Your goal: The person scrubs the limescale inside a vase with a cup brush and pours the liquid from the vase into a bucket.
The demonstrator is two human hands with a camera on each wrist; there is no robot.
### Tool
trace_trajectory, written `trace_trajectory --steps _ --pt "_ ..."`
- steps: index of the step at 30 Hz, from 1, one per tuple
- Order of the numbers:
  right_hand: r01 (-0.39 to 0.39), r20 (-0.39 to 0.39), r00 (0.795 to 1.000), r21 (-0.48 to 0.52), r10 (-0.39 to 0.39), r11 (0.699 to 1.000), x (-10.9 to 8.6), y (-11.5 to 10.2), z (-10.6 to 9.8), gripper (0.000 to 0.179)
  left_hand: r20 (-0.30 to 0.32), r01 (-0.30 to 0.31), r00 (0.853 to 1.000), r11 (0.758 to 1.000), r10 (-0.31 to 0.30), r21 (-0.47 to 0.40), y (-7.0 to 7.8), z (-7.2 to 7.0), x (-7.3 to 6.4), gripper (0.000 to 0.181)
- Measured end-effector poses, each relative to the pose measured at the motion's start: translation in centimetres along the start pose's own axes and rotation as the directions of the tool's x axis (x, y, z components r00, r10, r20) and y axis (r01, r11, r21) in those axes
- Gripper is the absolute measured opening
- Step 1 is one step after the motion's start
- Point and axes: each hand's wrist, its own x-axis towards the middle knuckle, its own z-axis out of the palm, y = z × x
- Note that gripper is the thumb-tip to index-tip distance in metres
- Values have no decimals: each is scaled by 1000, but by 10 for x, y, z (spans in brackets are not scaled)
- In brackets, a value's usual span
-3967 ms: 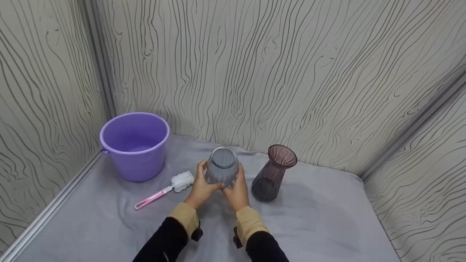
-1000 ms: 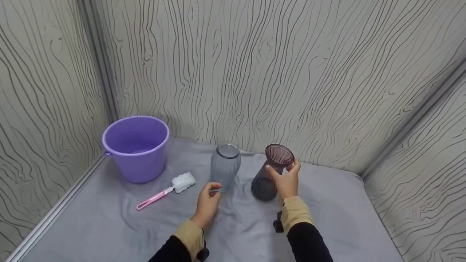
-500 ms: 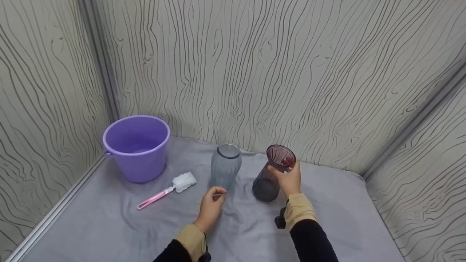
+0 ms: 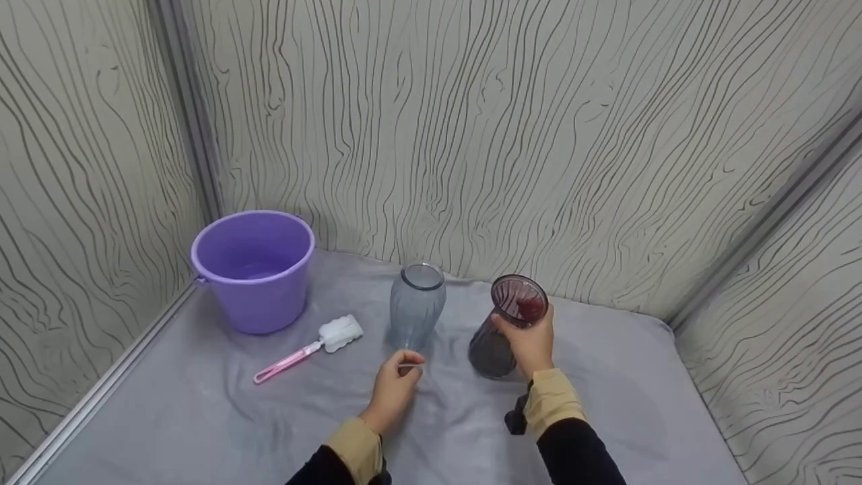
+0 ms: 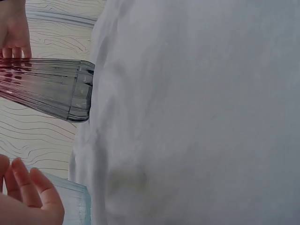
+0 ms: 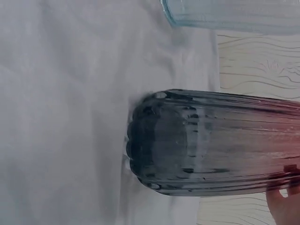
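Note:
In the head view my right hand (image 4: 534, 342) grips the ribbed glass vase (image 4: 493, 350) just below its flared rim. This vase fades from purple-red at the mouth to dark grey at the base, and its mouth tips toward me. Whether its base touches the cloth I cannot tell. Beside it stands a pale blue glass vase (image 4: 416, 315), upright. My left hand (image 4: 390, 391) hovers in front of the blue vase's foot, fingers loosely bent, with nothing seen in it. The left wrist view shows those bent fingers (image 5: 29, 185) before the blue vase (image 5: 75, 201).
A purple bucket (image 4: 262, 303) stands at the back left. A sponge brush with a pink handle (image 4: 283, 366) lies in front of it on the grey cloth (image 4: 202, 417). Patterned wall panels (image 4: 431, 135) rise close behind the vases.
Both hands were around the blue vase; it now stands released. My right hand went over to the purple vase, took its neck and tipped its mouth toward me. My left hand drew back slightly.

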Motion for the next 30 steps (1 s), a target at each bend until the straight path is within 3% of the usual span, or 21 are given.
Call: trace_trajectory --steps 6,10,15,18,21,24,27,30 --pt "78 -47 996 -20 -79 997 -18 3 -2 89 51 -17 999 998 20 -64 0 4 -3 23" --pt "78 -59 995 42 -75 996 -33 -2 -2 87 119 -22 992 998 29 -60 2 5 -8 33" --pt "71 -19 997 135 -69 988 -54 -19 4 86 209 -24 977 999 29 -25 11 6 -13 51" --pt "94 27 995 144 -99 985 -69 -31 8 86 280 -36 960 999 28 22 18 9 -16 66" --pt "146 52 986 159 -156 977 -83 -39 12 86 349 -112 934 990 77 82 24 13 -22 84" --pt "187 30 980 182 -195 965 -93 -42 14 86 374 -230 913 962 162 145 26 18 -30 100" --pt "195 -5 980 205 -199 959 -102 -43 17 85 361 -315 904 926 228 206 26 20 -38 106" --pt "186 -16 982 216 -187 959 -111 -42 20 84 338 -341 908 905 248 254 25 21 -43 107"
